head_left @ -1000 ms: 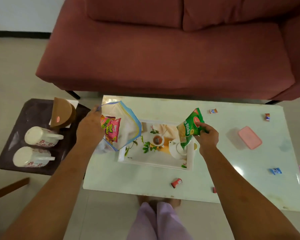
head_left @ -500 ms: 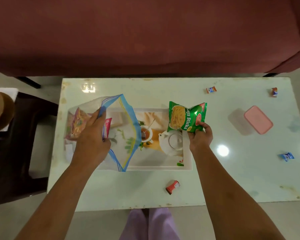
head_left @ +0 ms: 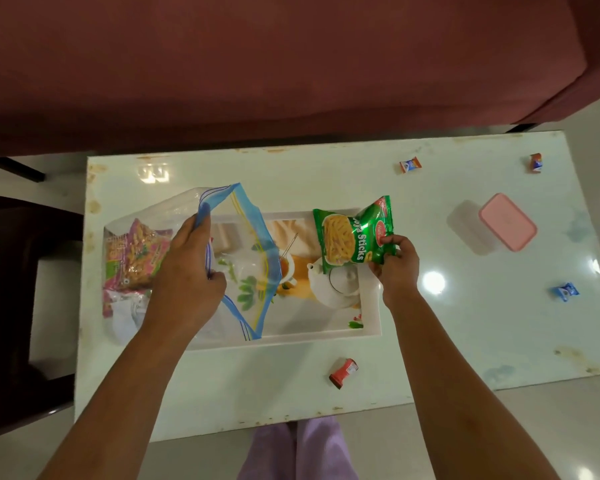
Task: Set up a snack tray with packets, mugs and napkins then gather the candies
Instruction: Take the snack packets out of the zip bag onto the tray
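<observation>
My left hand (head_left: 187,271) grips the blue-edged mouth of a clear zip bag (head_left: 243,237), which lies over the left part of the white printed tray (head_left: 371,327). Inside the bag a pink snack packet (head_left: 136,258) shows. My right hand (head_left: 395,261) pinches a green Soya Sticks packet (head_left: 352,233) by its lower right corner, held just above the tray's right half. Wrapped candies lie scattered on the table: a red one (head_left: 343,373) near the front edge, a blue one (head_left: 565,292) at right, two at the back (head_left: 410,165) (head_left: 535,162).
A clear box with a pink lid (head_left: 506,221) stands on the white table (head_left: 291,178) at right. A maroon sofa (head_left: 291,64) runs behind the table. A dark side table (head_left: 14,306) stands at left. My knees in lilac cloth (head_left: 298,452) show below the table's front edge.
The view has tilted down and closer, so the side table's mugs are out of frame. My right hand has turned the green packet flat above the tray; my left keeps hold of the bag.
</observation>
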`<state>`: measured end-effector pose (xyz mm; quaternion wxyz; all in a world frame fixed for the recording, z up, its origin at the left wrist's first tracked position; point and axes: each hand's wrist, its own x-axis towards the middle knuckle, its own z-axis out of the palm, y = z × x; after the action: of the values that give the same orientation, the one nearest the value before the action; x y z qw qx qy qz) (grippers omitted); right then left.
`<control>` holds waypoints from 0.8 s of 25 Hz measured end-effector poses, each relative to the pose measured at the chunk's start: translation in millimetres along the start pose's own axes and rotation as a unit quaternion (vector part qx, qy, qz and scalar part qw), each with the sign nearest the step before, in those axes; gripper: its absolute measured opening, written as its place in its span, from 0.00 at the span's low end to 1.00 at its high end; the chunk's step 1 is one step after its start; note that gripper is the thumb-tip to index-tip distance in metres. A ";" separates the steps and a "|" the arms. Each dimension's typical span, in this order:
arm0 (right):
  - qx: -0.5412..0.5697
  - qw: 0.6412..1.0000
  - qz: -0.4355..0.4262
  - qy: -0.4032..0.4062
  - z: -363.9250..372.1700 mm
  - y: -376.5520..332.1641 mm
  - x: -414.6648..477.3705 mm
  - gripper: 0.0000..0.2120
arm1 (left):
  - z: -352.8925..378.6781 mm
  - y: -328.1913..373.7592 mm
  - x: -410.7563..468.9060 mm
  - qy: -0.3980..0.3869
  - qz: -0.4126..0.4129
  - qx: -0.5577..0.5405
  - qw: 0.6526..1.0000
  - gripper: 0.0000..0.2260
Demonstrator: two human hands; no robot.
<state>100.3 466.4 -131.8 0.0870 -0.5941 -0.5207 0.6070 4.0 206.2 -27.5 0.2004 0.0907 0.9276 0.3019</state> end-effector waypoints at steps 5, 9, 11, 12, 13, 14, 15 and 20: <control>-0.019 1.000 0.008 0.020 4.4 4.3 -2.8 0.20 | 1.5 -0.6 1.9 -0.011 0.004 0.005 1.000 0.39; -0.272 0.945 -0.137 0.121 6.6 10.2 -13.7 0.18 | 3.9 0.6 -1.0 -0.020 0.013 -0.010 1.000 0.39; -0.431 0.839 -0.316 0.105 16.0 14.7 -27.2 0.24 | 4.8 1.7 -0.9 -0.020 0.016 -0.015 1.000 0.39; -0.502 0.766 -0.396 0.068 23.6 19.5 -31.0 0.26 | 5.0 2.0 -0.4 -0.019 0.015 -0.016 1.000 0.38; -0.562 0.689 -0.457 0.029 30.7 28.2 -30.1 0.28 | 5.4 2.1 -0.2 -0.018 0.014 -0.016 1.000 0.38; -0.609 0.624 -0.489 0.001 35.6 38.5 -25.3 0.30 | 5.5 2.3 -0.4 -0.018 0.012 -0.015 1.000 0.38; -0.641 0.586 -0.496 -0.011 37.8 46.3 -18.8 0.31 | 5.8 2.1 -0.5 -0.019 0.012 -0.015 1.000 0.38; -0.676 0.580 -0.454 -0.030 40.1 57.7 7.8 0.31 | 9.0 -0.2 -0.9 -0.016 0.011 -0.016 1.000 0.38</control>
<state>95.2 425.3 -189.2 -0.0914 -0.1489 -0.9844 -0.0216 8.7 210.5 -33.9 0.2132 0.1023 0.9184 0.3172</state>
